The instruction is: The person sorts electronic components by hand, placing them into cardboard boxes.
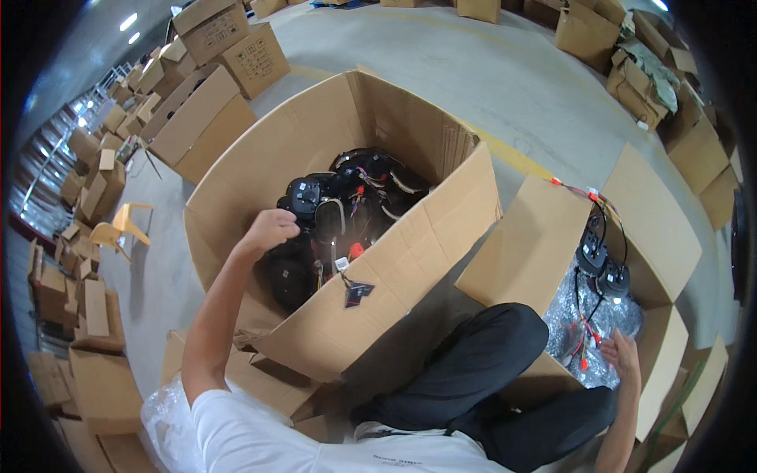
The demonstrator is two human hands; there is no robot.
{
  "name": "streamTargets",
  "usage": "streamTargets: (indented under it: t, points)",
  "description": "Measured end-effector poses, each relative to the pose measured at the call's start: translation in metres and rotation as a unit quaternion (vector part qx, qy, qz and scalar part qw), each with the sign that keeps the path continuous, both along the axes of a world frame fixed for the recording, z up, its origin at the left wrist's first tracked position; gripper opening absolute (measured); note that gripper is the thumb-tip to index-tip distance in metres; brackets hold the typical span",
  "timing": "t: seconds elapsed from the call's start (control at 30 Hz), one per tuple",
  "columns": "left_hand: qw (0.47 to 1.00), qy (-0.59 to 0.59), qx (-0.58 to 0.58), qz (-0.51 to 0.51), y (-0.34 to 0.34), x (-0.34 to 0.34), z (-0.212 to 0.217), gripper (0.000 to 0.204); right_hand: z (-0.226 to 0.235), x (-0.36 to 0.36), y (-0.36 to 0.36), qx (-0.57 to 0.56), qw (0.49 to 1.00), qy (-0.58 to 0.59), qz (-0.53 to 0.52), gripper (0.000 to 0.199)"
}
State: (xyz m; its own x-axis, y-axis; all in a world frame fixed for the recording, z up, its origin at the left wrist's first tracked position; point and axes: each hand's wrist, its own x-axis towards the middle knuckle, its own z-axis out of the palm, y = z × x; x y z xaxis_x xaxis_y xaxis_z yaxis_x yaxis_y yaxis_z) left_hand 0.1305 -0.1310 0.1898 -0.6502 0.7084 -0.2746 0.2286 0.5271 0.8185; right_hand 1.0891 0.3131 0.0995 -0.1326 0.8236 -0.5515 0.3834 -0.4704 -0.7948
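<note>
The person sits on the floor with legs in black trousers (505, 370) bent between two open cartons. The left arm rises from seven o'clock, bare below a white sleeve (236, 433), elbow bent, and reaches up and over the wall of the big cardboard box (410, 252) at the centre. The left hand (270, 230) is curled, knuckles up, resting on the heap of black electronic units (315, 205) inside; whether the fingers actually clasp one of them cannot be told, as they are hidden below the knuckles.

The right arm comes in from five o'clock, and the right hand (621, 356) lies with loose, spread fingers on the bubble wrap (576, 315) in the smaller cardboard box (536, 236) at three o'clock. It touches the wrap and closes on nothing.

The units in the big box are glossy black moulded housings, rounded, tangled with thin wires in red, white and black. Two more such units (603, 264) sit on the silvery, crinkled wrap in the smaller box, their red and black cable harness (591, 197) draped over the box's edge. The cartons are plain brown corrugated board with flaps standing open. A dark tag (357, 293) hangs on the big box's near wall. The floor (473, 71) is smooth grey concrete.
</note>
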Motion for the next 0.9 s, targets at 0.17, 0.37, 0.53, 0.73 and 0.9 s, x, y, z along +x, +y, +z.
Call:
streamTargets:
  t: [0.17,0.37,0.53,0.73,0.9]
  points:
    - [0.921,0.204,-0.139,-0.302,0.027,-0.012,-0.080,0.116,0.055,-0.030,-0.082,0.057,0.993,-0.089,0.054,0.046]
    - [0.937,0.172,-0.107,-0.285,0.057,0.050,-0.122,0.140,0.057,-0.041,-0.091,0.168,0.951,-0.216,0.144,0.033]
    - [0.940,0.246,-0.116,-0.205,0.044,0.065,-0.126,0.125,0.064,-0.072,-0.097,0.161,0.945,-0.217,0.186,0.035]
    - [0.917,0.291,-0.053,-0.268,0.045,0.057,-0.139,0.097,0.070,-0.060,-0.099,0.215,0.927,-0.236,0.195,0.032]
    - [0.973,0.086,-0.008,-0.215,0.048,0.104,-0.050,0.050,0.086,-0.020,-0.119,0.283,0.927,-0.215,0.120,0.031]
